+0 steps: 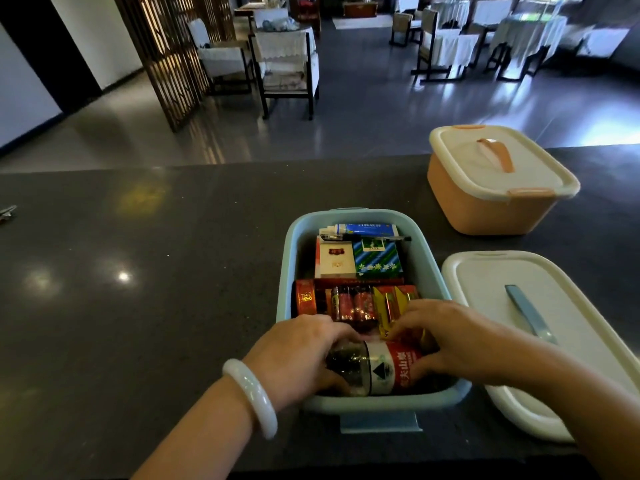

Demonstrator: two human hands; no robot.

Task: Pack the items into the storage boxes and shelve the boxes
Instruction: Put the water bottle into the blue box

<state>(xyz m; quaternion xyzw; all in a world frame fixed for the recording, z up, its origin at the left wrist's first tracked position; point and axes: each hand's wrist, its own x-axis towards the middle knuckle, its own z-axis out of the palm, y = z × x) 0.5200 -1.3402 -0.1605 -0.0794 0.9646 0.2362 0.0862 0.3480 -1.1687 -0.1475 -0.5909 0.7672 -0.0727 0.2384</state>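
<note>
Both hands, left (pixel 304 351) and right (pixel 446 341), grasp the bottle (pixel 374 368) lying crosswise at the near end of the open blue box (pixel 381 403); its smooth, round plastic is probably light, slippery and slightly crushable, so hold both ends.

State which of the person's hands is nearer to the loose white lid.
Right. The right hand grips the bottle in the blue box, beside the white lid; the left hand holds the bottle's far end.
</note>
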